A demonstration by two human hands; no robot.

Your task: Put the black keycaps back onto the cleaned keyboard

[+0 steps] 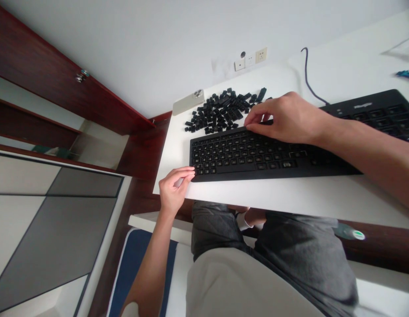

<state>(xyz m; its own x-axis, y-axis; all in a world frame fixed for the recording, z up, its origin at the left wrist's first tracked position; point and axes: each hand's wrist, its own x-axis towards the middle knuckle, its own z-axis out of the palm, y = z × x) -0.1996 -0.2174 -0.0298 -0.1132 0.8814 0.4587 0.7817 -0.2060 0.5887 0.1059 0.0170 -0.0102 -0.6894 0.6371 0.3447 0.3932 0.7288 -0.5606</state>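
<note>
A black keyboard (257, 158) is laid on a white desk (257, 200), and a heap of loose black keycaps (220, 112) is piled just beyond its long edge, almost touching it. The right hand (285, 119) is placed over that edge, beside the heap, with its fingers slightly apart and their tips (252, 127) pressed on the keyboard; nothing is seen gripped by it. The left hand (173, 189) is held at the keyboard's short end, its fingers curled together, with their tips (191, 175) touching the corner; whether a small piece is pinched there cannot be told. A phone in a pale case (188, 102) is left on the desk beside the heap. A second black keyboard (372, 110) is placed further along the desk, partly covered by the right forearm, and a dark cable (306, 72) is run from it towards a wall socket panel (261, 55). A reddish-brown wooden cabinet (75, 75) is seen beyond the desk's end.
</note>
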